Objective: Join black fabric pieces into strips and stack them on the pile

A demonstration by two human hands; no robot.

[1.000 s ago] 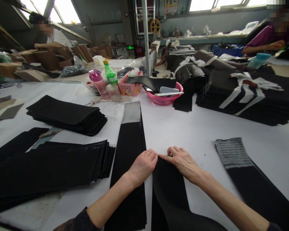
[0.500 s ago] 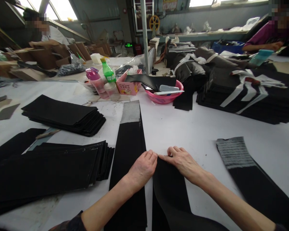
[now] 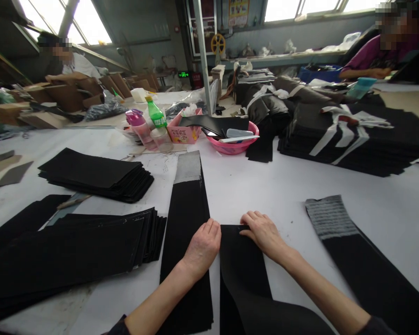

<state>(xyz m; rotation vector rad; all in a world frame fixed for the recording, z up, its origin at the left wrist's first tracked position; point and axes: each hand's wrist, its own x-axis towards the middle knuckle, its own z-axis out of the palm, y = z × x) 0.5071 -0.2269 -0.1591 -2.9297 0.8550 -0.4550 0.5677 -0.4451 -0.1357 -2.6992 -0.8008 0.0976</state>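
Note:
My left hand [image 3: 202, 246] lies flat, fingers stretched, on the left top edge of a black fabric piece [image 3: 242, 270] on the white table [image 3: 265, 186]. The hand also rests partly on a long black strip [image 3: 186, 209] with a grey end [image 3: 188, 167], which runs away from me. My right hand [image 3: 263, 231] presses flat on the piece's top right corner, thumb on the cloth. Both hands hold nothing. The piece's near end curls up toward me.
Stacks of black sheets [image 3: 97, 172] [image 3: 73, 246] lie at left. At right is another black strip with a ribbed grey end [image 3: 330, 216]. Behind stand a pink basin [image 3: 235, 142], a pink box [image 3: 183, 132], bottles [image 3: 157, 114] and tied black bundles [image 3: 335, 130]. People work at the back left [image 3: 80, 65] and back right [image 3: 366, 58].
My hands were pinched together at the middle of the piece's top edge. They have slid apart to its two corners, and the edge now lies flat.

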